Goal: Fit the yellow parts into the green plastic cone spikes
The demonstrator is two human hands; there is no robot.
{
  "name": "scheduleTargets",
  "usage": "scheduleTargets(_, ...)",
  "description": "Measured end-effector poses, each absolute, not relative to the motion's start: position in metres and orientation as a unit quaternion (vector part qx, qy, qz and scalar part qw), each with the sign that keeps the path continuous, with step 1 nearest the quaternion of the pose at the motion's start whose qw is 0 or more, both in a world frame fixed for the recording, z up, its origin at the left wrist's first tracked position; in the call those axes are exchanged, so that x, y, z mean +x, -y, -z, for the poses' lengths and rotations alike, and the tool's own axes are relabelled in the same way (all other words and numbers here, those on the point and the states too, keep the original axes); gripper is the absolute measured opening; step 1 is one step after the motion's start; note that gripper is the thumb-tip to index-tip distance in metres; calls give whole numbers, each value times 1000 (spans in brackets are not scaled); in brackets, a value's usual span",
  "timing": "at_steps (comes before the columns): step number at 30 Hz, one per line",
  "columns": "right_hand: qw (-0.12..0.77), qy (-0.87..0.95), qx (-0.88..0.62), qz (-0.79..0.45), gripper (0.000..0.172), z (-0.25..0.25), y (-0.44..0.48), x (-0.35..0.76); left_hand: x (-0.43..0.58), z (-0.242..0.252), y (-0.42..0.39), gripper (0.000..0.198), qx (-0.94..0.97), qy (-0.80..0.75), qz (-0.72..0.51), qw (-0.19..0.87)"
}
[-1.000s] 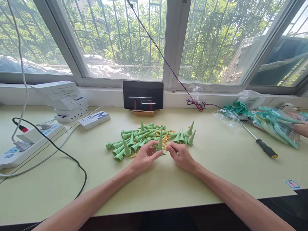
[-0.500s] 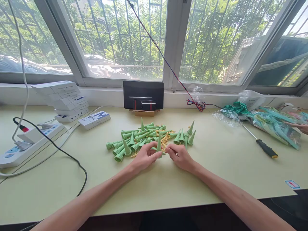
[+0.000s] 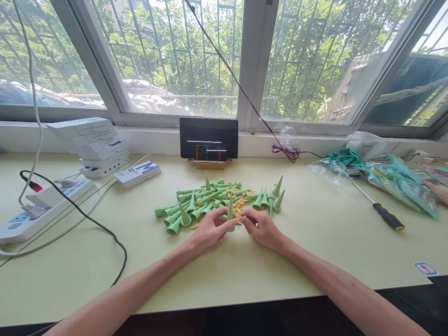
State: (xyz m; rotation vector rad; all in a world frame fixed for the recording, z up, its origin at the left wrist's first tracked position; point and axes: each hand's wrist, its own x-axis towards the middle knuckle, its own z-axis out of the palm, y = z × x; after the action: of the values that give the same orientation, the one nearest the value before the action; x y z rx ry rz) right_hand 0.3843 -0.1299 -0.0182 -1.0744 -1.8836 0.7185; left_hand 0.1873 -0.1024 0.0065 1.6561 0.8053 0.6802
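My left hand (image 3: 213, 227) is closed around a green plastic spike (image 3: 230, 212), held upright with its pointed tip up. Close by on its right, my right hand (image 3: 261, 226) pinches a small yellow piece (image 3: 238, 218) against the spike's side; the fingers hide most of it. Beyond my hands lies a heap of green plastic spikes (image 3: 205, 198), some flat and some standing tip up. Loose small yellow pieces (image 3: 240, 203) are scattered among them. To the right, a small group of green spikes (image 3: 265, 200) stands beside my right hand.
White boxes (image 3: 94, 144) are stacked at the back left, near a power strip (image 3: 75, 189) with cables. A phone (image 3: 210, 153) leans on a dark tablet (image 3: 209, 130). At right lie a screwdriver (image 3: 388, 216) and bagged green items (image 3: 399, 179), with another person's hand (image 3: 439, 190) beside them.
My right fingertips have moved slightly left, up to the spike in my left hand. The spike has shifted a little left. At the far right, the other person's hand and the bagged items moved.
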Motion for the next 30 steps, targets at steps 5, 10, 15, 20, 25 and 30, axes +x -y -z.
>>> scheduleTargets(5,429,747,-425,-278,16,18,131,384,187,-4,100,33,686,-359,-299,557)
scheduleTargets(10,428,746,-426,-279,13,18,131,384,186,-3,99,33,685,-362,-307,553)
scheduleTargets(15,430,746,-427,-276,11,18,131,385,185,-3,99,33,690,-357,-303,553)
scheduleTargets(20,433,744,-424,-279,11,18,131,384,185,-4,100,33,696,-351,-302,548)
scheduleTargets(25,437,741,-423,-284,13,18,131,384,185,-5,101,31,694,-347,-302,553)
scheduleTargets(30,436,744,-419,-285,16,15,131,385,186,-7,101,28,699,-338,-305,551)
